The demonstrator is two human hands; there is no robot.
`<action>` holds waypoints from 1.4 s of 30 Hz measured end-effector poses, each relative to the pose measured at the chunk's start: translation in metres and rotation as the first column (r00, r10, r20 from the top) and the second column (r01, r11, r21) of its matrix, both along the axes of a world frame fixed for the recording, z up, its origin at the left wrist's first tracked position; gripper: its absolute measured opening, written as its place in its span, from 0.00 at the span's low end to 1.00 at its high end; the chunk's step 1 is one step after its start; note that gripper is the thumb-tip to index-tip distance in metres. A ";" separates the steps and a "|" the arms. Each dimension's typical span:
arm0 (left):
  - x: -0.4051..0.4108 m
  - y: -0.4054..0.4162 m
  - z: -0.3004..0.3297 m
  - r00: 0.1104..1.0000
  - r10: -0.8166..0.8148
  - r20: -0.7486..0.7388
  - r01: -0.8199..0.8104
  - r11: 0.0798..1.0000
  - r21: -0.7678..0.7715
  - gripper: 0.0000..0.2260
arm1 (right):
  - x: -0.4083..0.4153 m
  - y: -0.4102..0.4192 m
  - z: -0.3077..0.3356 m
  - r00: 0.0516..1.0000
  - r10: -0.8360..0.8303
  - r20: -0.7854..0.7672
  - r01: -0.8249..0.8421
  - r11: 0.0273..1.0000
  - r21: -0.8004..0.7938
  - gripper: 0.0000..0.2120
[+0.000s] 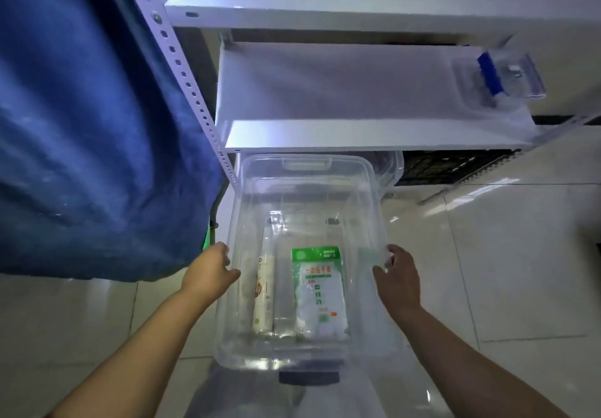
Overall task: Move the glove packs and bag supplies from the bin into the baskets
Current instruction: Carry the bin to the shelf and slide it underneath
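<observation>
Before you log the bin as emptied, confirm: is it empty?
No: the clear bin still holds a green-labelled glove pack and a white roll lying side by side on its bottom.

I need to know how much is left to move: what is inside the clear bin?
Inside the clear bin, a green-and-white glove pack lies flat beside a white roll of bags. Between them something clear shows indistinctly. Anything beneath the pack is covered.

Clear plastic bin (pixel 305 190), lid off, in front of me. On its floor: green-and-white glove pack (pixel 320 290) flat near the right wall; slim white bag roll (pixel 264 294) lengthwise along the left wall.
</observation>
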State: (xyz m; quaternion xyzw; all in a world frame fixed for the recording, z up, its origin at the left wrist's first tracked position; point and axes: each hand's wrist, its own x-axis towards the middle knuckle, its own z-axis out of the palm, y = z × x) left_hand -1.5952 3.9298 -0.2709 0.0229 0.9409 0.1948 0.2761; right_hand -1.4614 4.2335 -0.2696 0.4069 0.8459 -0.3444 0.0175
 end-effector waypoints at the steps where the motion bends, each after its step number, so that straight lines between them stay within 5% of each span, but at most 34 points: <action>1: -0.003 0.006 -0.007 1.000 0.015 0.017 -0.015 1.000 -0.003 0.13 | -0.007 0.008 -0.007 1.000 0.015 0.009 -0.015 1.000 -0.007 0.23; 11: -0.042 0.036 -0.084 0.991 0.093 0.101 -0.094 0.996 0.006 0.15 | -0.064 0.040 -0.082 0.996 0.049 0.081 -0.046 0.998 -0.042 0.22; 24: -0.136 0.057 -0.172 0.971 0.223 -0.087 -0.212 0.971 0.112 0.16 | -0.170 0.051 -0.185 0.999 -0.029 -0.019 0.029 0.999 -0.029 0.22; 31: -0.183 0.075 -0.206 0.849 0.519 -0.104 -0.459 0.820 0.343 0.07 | -0.231 0.066 -0.228 0.983 -0.092 -0.158 0.083 0.995 -0.062 0.22; 36: -0.203 0.085 -0.227 0.796 0.604 -0.050 -0.507 0.709 0.490 0.12 | -0.262 0.077 -0.243 0.954 -0.099 -0.283 0.093 0.995 -0.034 0.20; 42: -0.212 0.086 -0.238 0.771 0.635 -0.050 -0.507 0.659 0.556 0.15 | -0.297 0.091 -0.247 0.983 -0.033 -0.181 0.047 0.996 0.070 0.15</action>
